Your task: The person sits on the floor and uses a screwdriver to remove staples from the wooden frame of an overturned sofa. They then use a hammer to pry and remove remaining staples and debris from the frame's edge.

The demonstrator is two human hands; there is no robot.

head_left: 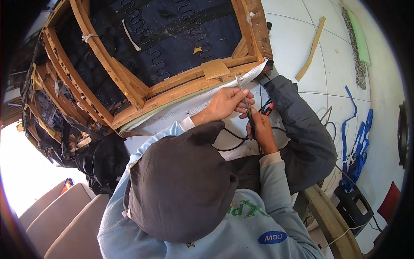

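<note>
My right hand (262, 131) is closed around the black handle of what looks like a screwdriver (244, 98). Its slim metal shaft points up to the edge of a wooden sofa frame (172, 91). Thumb and fingers of my left hand (226, 102) pinch together against the shaft, close to the frame. White printed fabric (185, 108) runs along the frame's near edge, partly beneath my left hand. Just right of my hands lies a red and black tool (269, 108), mostly hidden. Dark grey cloth (181, 185) covers part of my left arm.
Zigzag springs (144, 36) and dark lining fill the frame. Torn upholstery (64, 121) hangs at its left. A black cable (230, 149) loops below my hands. On the tiled floor lie a yellowish strip (311, 49) and blue straps (360, 146). Beige panels (64, 211) stand lower left.
</note>
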